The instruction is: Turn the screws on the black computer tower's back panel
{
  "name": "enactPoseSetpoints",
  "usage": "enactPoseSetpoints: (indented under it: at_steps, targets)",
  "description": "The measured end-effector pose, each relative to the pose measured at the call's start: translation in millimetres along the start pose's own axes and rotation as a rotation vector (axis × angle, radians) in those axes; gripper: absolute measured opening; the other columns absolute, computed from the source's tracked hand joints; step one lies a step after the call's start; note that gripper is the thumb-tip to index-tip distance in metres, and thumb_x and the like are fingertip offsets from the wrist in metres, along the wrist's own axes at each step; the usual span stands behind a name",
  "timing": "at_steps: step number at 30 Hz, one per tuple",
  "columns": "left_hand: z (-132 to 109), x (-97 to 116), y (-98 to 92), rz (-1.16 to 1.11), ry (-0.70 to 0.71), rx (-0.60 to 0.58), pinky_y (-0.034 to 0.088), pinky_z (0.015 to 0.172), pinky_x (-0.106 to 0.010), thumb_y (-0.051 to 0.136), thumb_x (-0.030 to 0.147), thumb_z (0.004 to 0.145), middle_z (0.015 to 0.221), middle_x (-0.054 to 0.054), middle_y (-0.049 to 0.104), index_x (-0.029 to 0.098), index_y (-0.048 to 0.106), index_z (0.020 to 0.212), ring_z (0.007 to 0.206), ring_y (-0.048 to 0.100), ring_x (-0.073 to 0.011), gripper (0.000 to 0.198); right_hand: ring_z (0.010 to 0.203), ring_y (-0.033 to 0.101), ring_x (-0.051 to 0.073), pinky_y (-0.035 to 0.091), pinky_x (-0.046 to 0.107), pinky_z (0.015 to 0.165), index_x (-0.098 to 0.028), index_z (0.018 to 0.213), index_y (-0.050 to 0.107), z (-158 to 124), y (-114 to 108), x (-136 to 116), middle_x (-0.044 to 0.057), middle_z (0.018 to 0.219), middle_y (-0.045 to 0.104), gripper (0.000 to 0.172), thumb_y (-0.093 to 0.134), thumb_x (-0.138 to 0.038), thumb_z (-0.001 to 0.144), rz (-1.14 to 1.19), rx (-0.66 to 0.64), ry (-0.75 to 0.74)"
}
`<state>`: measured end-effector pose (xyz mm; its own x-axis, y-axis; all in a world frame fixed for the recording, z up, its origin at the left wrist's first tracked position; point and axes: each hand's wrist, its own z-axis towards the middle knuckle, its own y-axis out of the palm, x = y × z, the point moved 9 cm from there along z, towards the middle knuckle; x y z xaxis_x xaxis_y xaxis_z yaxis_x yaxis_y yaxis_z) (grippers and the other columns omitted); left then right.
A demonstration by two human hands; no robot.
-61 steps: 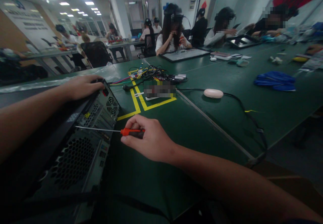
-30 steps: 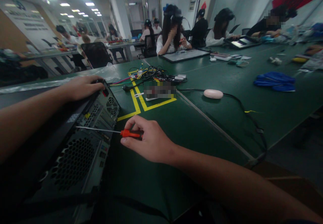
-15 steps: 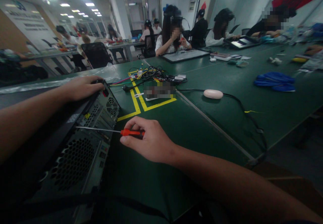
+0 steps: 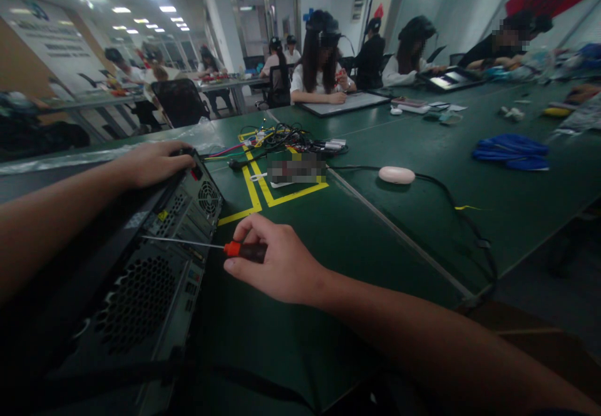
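Note:
A black desktop computer case [image 4: 119, 216] lies at the left, its rear panel of vents and ports facing right. My left hand [image 4: 159, 162] grips the top of the case near its far rear corner, some fingertips hidden over the edge. My right hand [image 4: 277, 259] holds a screwdriver [image 4: 245, 251] by its red and black handle, between thumb and fingers. The long thin shaft runs left, and its tip meets the edge of the rear panel just above the large honeycomb vent [image 4: 136, 303]. Whether a screw sits under the tip I cannot make out.
Tangled cables [image 4: 286, 136] lie behind yellow tape marks [image 4: 295, 195] on the green table [image 4: 375, 228]. A pale pink oval case [image 4: 397, 175] rests on a black cable, and a blue bundle [image 4: 511, 151] lies farther right. Several people sit beyond.
The screwdriver handle has turned in my right hand, its black side now showing, and the fingers have shifted. My left hand has stayed put. A person opposite has lowered a hand to the table.

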<state>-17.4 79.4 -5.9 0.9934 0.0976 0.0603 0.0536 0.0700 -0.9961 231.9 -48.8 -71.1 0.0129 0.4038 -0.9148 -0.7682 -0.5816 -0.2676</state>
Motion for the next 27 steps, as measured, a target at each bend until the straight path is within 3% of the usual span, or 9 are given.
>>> enactPoseSetpoints:
  at_steps: [5, 27]
  targets:
    - [-0.2, -0.5, 0.5, -0.003, 0.002, -0.013, 0.037, 0.114, -0.048, 0.032, 0.060, 0.080, 0.142, -0.015, 0.059, 0.011, 0.056, 0.139, 0.129, 0.054, -0.0348, 0.081, 0.072, 0.059, 0.012, 0.046, 0.026, 0.068, -0.020, 0.094, 0.057, 0.6, 0.2, -2.9, -0.003, 0.080, 0.061, 0.016, 0.069, -0.026, 0.085, 0.020, -0.009, -0.020]
    - [0.4, -1.2, -0.3, -0.035, 0.024, 0.014, 0.037, 0.114, -0.051, 0.036, 0.061, 0.079, 0.140, -0.016, 0.060, 0.011, 0.058, 0.137, 0.129, 0.055, -0.0368, 0.080, 0.073, 0.059, 0.012, 0.047, 0.026, 0.068, -0.019, 0.096, 0.059, 0.1, 0.7, -1.1, -0.002, 0.083, 0.063, 0.018, 0.069, -0.030, 0.087, 0.040, -0.011, -0.004]
